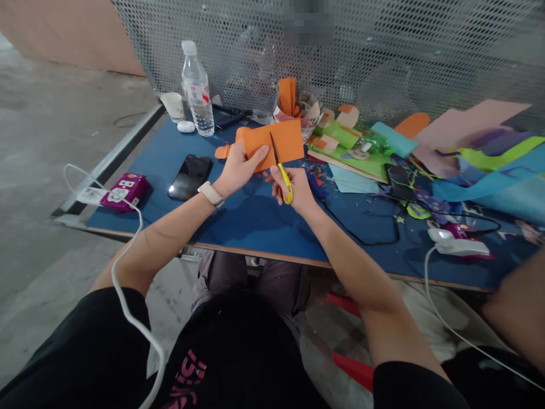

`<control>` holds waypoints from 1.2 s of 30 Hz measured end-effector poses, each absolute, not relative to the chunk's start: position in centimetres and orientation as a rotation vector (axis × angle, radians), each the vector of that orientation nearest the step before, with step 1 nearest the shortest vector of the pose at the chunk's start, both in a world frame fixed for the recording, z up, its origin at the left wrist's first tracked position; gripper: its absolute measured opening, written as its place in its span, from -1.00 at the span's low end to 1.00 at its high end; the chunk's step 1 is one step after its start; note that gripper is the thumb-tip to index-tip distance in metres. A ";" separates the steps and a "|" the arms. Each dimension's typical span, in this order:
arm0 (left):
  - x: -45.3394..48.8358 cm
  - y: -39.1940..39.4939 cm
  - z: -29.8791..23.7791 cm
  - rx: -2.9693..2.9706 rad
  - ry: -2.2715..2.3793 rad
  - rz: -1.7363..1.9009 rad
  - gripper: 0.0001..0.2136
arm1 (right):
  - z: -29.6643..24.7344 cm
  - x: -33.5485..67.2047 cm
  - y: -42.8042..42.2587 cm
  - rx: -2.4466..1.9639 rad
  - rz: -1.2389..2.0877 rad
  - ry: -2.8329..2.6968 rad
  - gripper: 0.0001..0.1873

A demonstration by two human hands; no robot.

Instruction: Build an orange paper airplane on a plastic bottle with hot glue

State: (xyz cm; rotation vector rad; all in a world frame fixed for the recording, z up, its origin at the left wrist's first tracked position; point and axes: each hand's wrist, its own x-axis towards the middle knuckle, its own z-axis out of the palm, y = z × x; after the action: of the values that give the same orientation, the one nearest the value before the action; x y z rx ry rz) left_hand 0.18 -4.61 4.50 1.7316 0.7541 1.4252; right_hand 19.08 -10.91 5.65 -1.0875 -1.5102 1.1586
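Observation:
My left hand pinches a piece of orange paper above the blue table, thumb on top and fingers hidden beneath. A narrow strip and a rounded bit of orange stick out left of that hand. My right hand grips yellow-handled scissors, with fingers in the handle loops. Their dark blade lies across the face of the orange paper, pointing away from me. Whether the second blade is under the paper cannot be seen.
On the left stand a water bottle, a paper cup, a phone and a purple power bank with a white cable. A basket of scraps sits behind; coloured paper piles rightward. Another person's arm shows at right.

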 end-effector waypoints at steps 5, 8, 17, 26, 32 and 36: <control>0.2 -4.3 4.1 1.732 0.755 1.434 -0.28 | 6.0 18.8 -11.1 -1.126 1.178 -1.493 -0.12; 0.2 -4.5 4.2 1.731 0.826 1.434 -0.32 | 6.0 18.7 -11.1 -1.134 1.178 -1.482 -0.12; 0.3 -4.9 4.9 1.693 0.870 1.404 -0.37 | 5.7 18.8 -11.3 -1.150 1.150 -1.481 -0.12; 0.2 -5.1 4.8 1.717 0.820 1.389 -0.30 | 4.4 19.0 -10.7 -1.097 1.161 -1.472 -0.07; 0.0 -4.9 4.8 1.768 0.816 1.343 -0.37 | 4.4 19.1 -10.5 -1.149 1.165 -1.452 -0.08; 0.0 -4.6 4.4 1.699 0.805 1.288 -0.51 | 4.5 19.3 -10.3 -1.098 1.147 -1.482 -0.09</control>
State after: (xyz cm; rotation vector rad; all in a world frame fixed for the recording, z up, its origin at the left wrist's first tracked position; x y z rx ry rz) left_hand 0.00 -4.60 4.39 1.6995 0.8048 1.2877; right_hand 19.34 -10.29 4.46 -1.0982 -1.4818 1.1474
